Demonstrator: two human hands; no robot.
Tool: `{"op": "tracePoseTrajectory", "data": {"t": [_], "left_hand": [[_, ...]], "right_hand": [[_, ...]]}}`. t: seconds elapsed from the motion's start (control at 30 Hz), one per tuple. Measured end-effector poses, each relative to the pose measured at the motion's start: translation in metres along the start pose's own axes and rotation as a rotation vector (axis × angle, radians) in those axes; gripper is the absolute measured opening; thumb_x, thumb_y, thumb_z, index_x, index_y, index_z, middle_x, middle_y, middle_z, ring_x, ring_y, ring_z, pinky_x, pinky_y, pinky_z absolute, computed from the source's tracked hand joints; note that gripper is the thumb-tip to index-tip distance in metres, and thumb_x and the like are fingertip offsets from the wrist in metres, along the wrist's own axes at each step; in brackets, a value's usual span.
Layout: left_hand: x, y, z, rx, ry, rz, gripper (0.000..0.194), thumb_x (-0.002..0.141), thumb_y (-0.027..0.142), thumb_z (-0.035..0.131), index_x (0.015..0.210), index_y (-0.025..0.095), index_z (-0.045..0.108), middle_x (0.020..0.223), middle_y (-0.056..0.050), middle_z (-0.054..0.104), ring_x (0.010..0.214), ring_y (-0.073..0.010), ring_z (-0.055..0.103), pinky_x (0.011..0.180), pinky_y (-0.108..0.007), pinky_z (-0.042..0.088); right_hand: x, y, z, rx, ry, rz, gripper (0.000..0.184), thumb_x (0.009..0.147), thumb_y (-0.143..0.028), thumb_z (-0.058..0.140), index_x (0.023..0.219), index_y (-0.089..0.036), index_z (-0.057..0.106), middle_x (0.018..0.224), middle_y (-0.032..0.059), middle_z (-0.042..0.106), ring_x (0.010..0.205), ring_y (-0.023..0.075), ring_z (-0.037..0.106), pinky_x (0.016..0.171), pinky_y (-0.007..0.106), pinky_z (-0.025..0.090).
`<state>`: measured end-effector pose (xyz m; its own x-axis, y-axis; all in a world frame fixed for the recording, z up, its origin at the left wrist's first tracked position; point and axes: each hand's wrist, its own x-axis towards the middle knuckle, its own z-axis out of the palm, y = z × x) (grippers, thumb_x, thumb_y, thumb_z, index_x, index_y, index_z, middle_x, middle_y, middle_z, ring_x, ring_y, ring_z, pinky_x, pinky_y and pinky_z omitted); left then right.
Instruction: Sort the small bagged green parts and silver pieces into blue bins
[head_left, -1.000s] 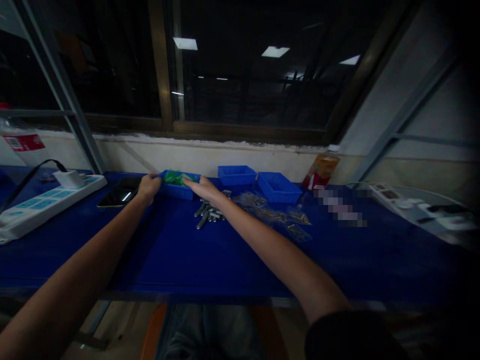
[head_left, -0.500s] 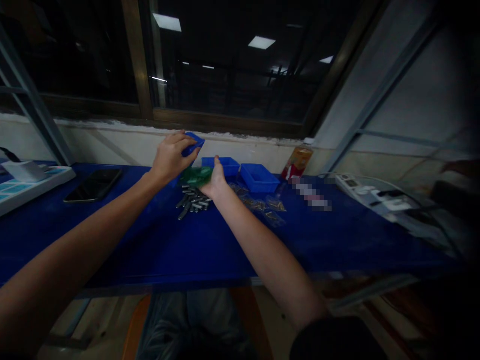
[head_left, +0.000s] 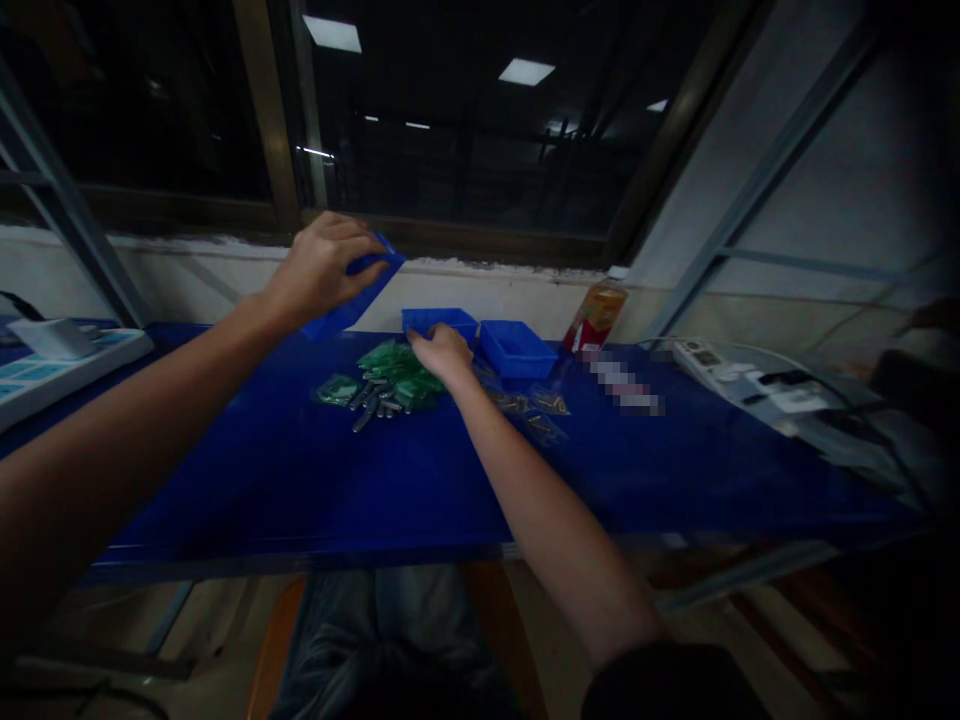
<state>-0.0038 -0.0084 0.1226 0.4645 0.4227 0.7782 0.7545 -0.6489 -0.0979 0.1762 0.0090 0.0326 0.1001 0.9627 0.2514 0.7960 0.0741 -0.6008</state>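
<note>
Up at the left, my left hand (head_left: 328, 258) is closed on the rim of a blue plastic bin (head_left: 352, 303), which hangs tilted above the table. Below and to its right lies a heap of small green packets (head_left: 397, 365), with one packet (head_left: 337, 390) apart at the left. Silvery metal cylinders (head_left: 373, 400) stick out from under the packets. My right hand (head_left: 444, 352) is at the right edge of the heap, just in front of another blue bin (head_left: 442, 319). Its fingers look apart, and I see nothing held in them.
A blue bin (head_left: 519, 350) stands right of my right hand, with clear bags of small brass-coloured parts (head_left: 550, 402) before it. A bottle (head_left: 598, 315) is behind. A phone-free blue tabletop (head_left: 337, 490) runs between power strips at left (head_left: 82, 365) and right (head_left: 765, 390).
My left hand has lifted the bin up and left. Green packets now lie spread over the metal cylinders. My right hand has moved off them, slightly right and back.
</note>
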Motion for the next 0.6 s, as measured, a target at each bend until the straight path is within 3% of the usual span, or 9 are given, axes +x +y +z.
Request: {"op": "tracePoseTrajectory", "data": {"t": [0.07, 0.17, 0.27, 0.33, 0.43, 0.5, 0.53, 0.6], "left_hand": [[-0.008, -0.015, -0.005, 0.053, 0.091, -0.158, 0.030, 0.081, 0.038, 0.047, 0.095, 0.017, 0.063, 0.096, -0.005, 0.063, 0.099, -0.0184, 0.051, 0.095, -0.036, 0.033], [-0.030, -0.044, 0.003, 0.057, 0.319, -0.579, 0.034, 0.083, 0.038, 0.043, 0.097, 0.011, 0.060, 0.096, -0.007, 0.061, 0.094, -0.0176, 0.051, 0.090, -0.034, 0.034], [-0.058, -0.075, 0.028, -0.008, 0.533, -1.012, 0.032, 0.087, 0.030, 0.035, 0.101, 0.006, 0.051, 0.099, -0.009, 0.057, 0.093, -0.0165, 0.050, 0.087, -0.032, 0.035], [-0.074, -0.094, 0.049, -0.044, 0.593, -1.176, 0.028, 0.088, 0.026, 0.032, 0.105, 0.007, 0.044, 0.103, -0.009, 0.053, 0.098, -0.0157, 0.047, 0.089, -0.031, 0.033], [-0.088, -0.115, 0.074, -0.064, 0.582, -1.241, 0.028, 0.091, 0.022, 0.019, 0.107, 0.005, 0.034, 0.104, -0.012, 0.048, 0.100, -0.0188, 0.044, 0.087, -0.037, 0.031], [-0.090, -0.124, 0.086, -0.080, 0.540, -1.191, 0.033, 0.092, 0.019, 0.004, 0.113, 0.005, 0.025, 0.103, -0.012, 0.047, 0.101, -0.0192, 0.043, 0.086, -0.041, 0.029], [-0.090, -0.127, 0.091, -0.095, 0.494, -1.124, 0.038, 0.091, 0.018, -0.004, 0.115, 0.007, 0.023, 0.102, -0.010, 0.047, 0.100, -0.0183, 0.044, 0.085, -0.041, 0.029], [-0.088, -0.131, 0.100, -0.151, 0.327, -0.863, 0.050, 0.088, 0.017, -0.017, 0.116, 0.009, 0.023, 0.097, -0.008, 0.050, 0.098, -0.0174, 0.046, 0.084, -0.041, 0.030]], "right_hand": [[-0.004, -0.004, 0.001, -0.051, -0.031, -0.108, 0.046, 0.076, -0.054, 0.043, 0.096, -0.017, 0.060, 0.103, 0.0130, 0.061, 0.101, 0.0305, 0.054, 0.082, 0.042, 0.041], [-0.008, -0.010, 0.000, -0.054, -0.078, -0.229, 0.041, 0.077, -0.053, 0.042, 0.093, -0.020, 0.061, 0.096, 0.0087, 0.064, 0.096, 0.0265, 0.057, 0.078, 0.037, 0.043], [-0.009, -0.011, -0.006, -0.037, -0.082, -0.288, 0.039, 0.077, -0.053, 0.044, 0.095, -0.021, 0.061, 0.095, 0.0060, 0.065, 0.093, 0.0234, 0.057, 0.077, 0.034, 0.043], [-0.004, -0.007, -0.013, -0.039, -0.041, -0.302, 0.040, 0.079, -0.053, 0.043, 0.097, -0.022, 0.060, 0.097, 0.0056, 0.064, 0.094, 0.0226, 0.056, 0.079, 0.033, 0.042], [0.010, 0.006, -0.020, -0.109, 0.062, -0.330, 0.038, 0.082, -0.048, 0.039, 0.100, -0.021, 0.059, 0.099, 0.0078, 0.062, 0.097, 0.0242, 0.054, 0.082, 0.036, 0.040], [0.022, 0.019, -0.022, -0.213, 0.085, -0.336, 0.037, 0.083, -0.044, 0.038, 0.102, -0.019, 0.058, 0.103, 0.0113, 0.060, 0.101, 0.0271, 0.051, 0.085, 0.041, 0.037], [0.028, 0.025, -0.023, -0.277, 0.083, -0.324, 0.038, 0.082, -0.044, 0.040, 0.104, -0.018, 0.058, 0.106, 0.0132, 0.058, 0.104, 0.0291, 0.049, 0.087, 0.044, 0.035], [0.041, 0.039, -0.023, -0.412, 0.072, -0.265, 0.047, 0.079, -0.050, 0.043, 0.109, -0.017, 0.055, 0.113, 0.0160, 0.054, 0.113, 0.0339, 0.040, 0.092, 0.051, 0.027]]}}
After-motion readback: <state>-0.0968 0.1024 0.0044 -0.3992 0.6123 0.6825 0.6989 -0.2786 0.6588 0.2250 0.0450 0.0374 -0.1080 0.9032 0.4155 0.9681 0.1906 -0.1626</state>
